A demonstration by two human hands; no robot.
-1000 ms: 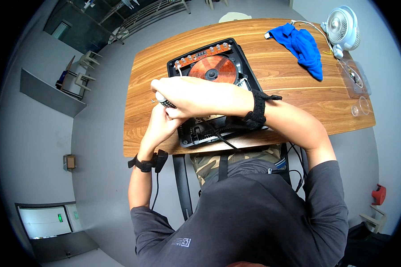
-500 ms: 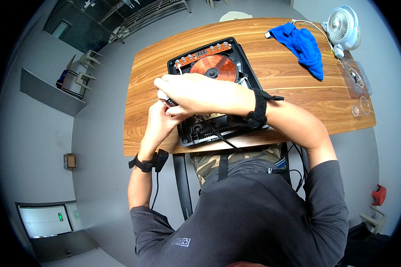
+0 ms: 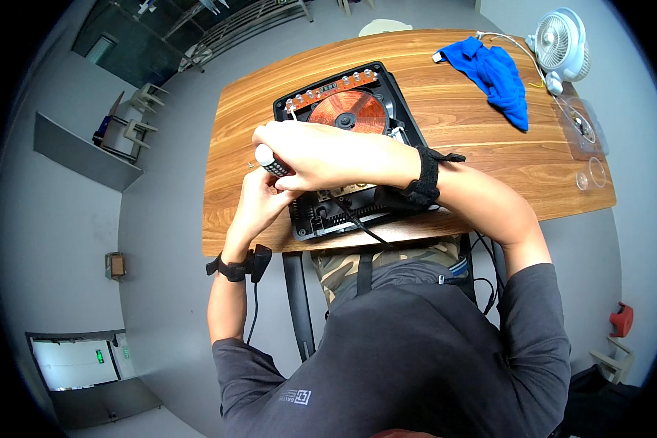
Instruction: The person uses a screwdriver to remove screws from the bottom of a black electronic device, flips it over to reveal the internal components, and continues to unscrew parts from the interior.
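Observation:
An opened induction cooker (image 3: pixel 409 120) lies on the table with its black shell tilted a little, showing a round copper coil (image 3: pixel 361 102) and an orange button board (image 3: pixel 321 91). Across its left side reaches my right hand (image 3: pixel 321 150), closed round the handle of a screwdriver (image 3: pixel 269 157) with a white end and a black dotted grip. The screwdriver's shaft and tip are hidden under the hands. My left hand (image 3: pixel 255 201) meets it from below at the cooker's left edge, thumb and fingers pinched together. What those fingers hold is covered by my right hand.
On the wooden table (image 3: pixel 241 109), a blue cloth (image 3: pixel 493 77) lies at the far right, near a white fan (image 3: pixel 558 44) and a clear plastic box (image 3: pixel 580 128). Clear cups (image 3: pixel 591 175) sit by the right edge. A black cable (image 3: pixel 365 226) runs over the near edge.
My right hand has turned slightly, and more of the screwdriver's white end and grip shows. The cooker has shifted very slightly left. My left wrist has moved a little left.

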